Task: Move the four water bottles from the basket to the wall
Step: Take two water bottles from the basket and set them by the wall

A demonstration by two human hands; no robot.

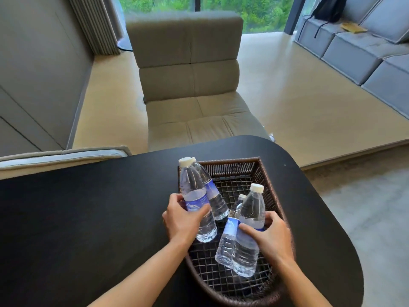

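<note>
A dark woven basket (274, 191) rests on the black table (88, 218). My left hand (180, 220) grips a clear water bottle (194, 191) with a blue label and white cap, tilted above the basket's left rim. A second bottle (218, 202) lies right behind it, touching it; whether my left hand holds it too is unclear. My right hand (269, 238) is closed around a third bottle (250, 231), tilted over the basket. A fourth bottle (228, 240) leans against that one on its left. The grey wall (37, 74) stands at the far left.
A beige padded chair (192, 85) faces the table's far edge. Another beige cushion edge (62, 155) shows at the left. A grey sofa (365, 47) with a dark bag lines the right side. Beige floor lies between chair and sofa.
</note>
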